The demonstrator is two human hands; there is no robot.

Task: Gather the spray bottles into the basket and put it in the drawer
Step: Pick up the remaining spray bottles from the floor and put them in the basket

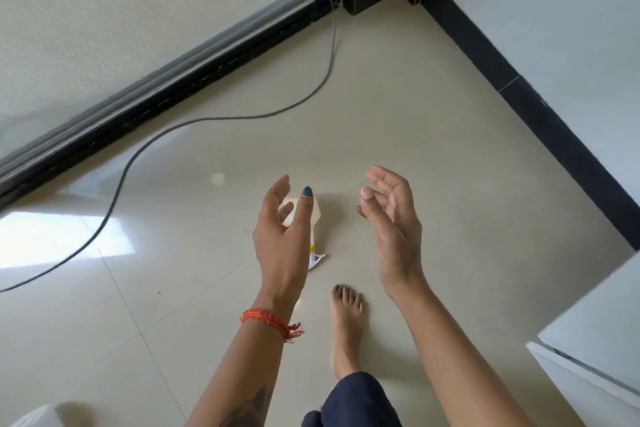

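1. Spray bottle (317,218): one white bottle on the pale tiled floor (433,121), lying on its side, body toward the far side and trigger head toward the person's bare foot (346,315). A yellow band shows near the neck. Most of the body is hidden behind the left hand, so its fill level cannot be told.

2. Left hand (280,236): hovers above the bottle, fingers spread and relaxed, thumb out to the right, holding nothing. From this view it overlaps the bottle's body; whether it touches cannot be told, though it reads as still above it. Likely reason for the pose: opened wide to take the bottle round its body.

3. Right hand (391,225): held up just right of the bottle, palm turned inward, fingers loosely bent, empty. It stands apart from the bottle, with bare tile showing between them. Judged as ready to steady or receive, not gripping.

4. The bottle lies between the two hands, nearer the left and partly under it. Left hand looks the better placed for the pickup.

5. Task standing: the first gathering step seems in hand. No basket or drawer can be identified here.

6. Surroundings: grey cable (145,149) trails across the floor to the left, well apart from the bottle; dark-framed glass door (138,10) beyond it; black skirting (519,94) along the right wall; white cabinet (595,329) at lower right; orange thread bracelet (266,321) on the left wrist.
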